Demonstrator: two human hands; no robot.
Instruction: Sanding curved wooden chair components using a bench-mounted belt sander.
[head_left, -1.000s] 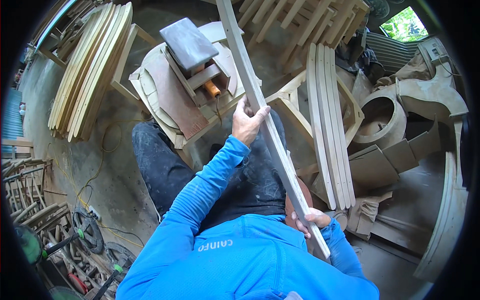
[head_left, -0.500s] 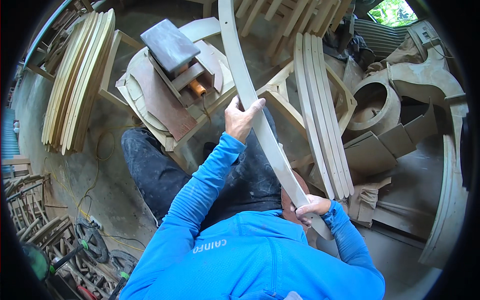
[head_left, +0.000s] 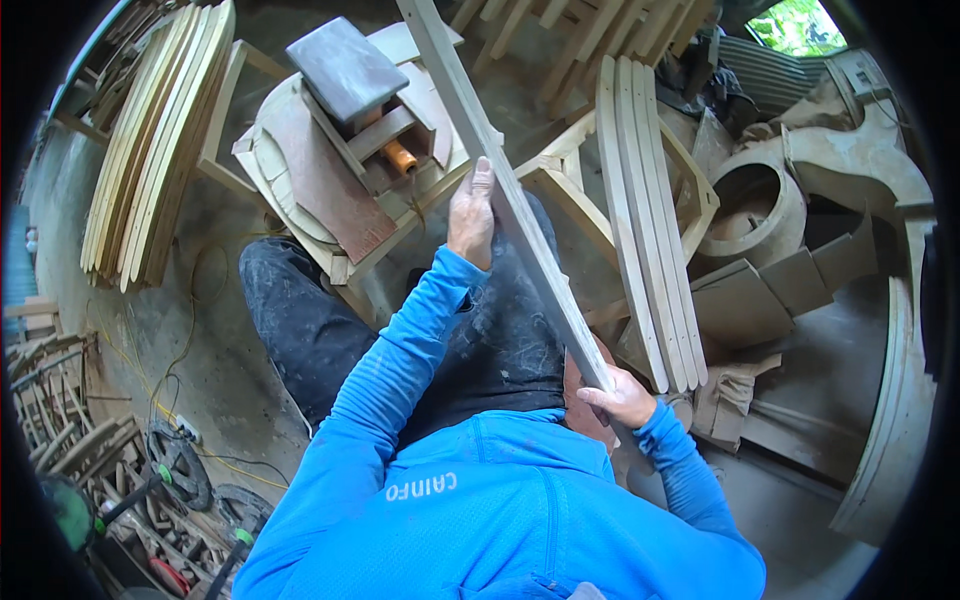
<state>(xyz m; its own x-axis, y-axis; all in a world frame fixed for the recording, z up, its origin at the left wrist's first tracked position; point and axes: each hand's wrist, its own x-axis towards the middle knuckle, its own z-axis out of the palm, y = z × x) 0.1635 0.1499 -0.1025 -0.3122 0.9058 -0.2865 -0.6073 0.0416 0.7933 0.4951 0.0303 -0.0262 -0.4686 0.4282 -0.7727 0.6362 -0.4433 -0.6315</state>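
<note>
A long wooden slat (head_left: pixel 522 222) runs slantwise across my lap, its narrow edge facing up. Near its middle, my left hand (head_left: pixel 472 215) grips it with the thumb laid along the near side and a fingertip showing beyond. Lower down, my right hand (head_left: pixel 622 398) is closed round the slat close to its near end. The far end passes out of the top of the view. Left of the slat stands a wooden work stand (head_left: pixel 350 270), on which a grey dusty rectangular block (head_left: pixel 346 68) sits above an orange handle (head_left: pixel 399 155).
Several curved slats (head_left: pixel 650 230) lean on a wooden frame at my right. Another stack of slats (head_left: pixel 155 150) stands at the far left. A dusty machine with a round opening (head_left: pixel 745 205) is at the right. Yellow cord (head_left: pixel 185 370) and wooden pieces (head_left: pixel 75 430) lie on the left floor.
The slat has been turned about its length, so its narrow edge now shows where the broad face did. Its far end has shifted left, and my left thumb has moved along its side.
</note>
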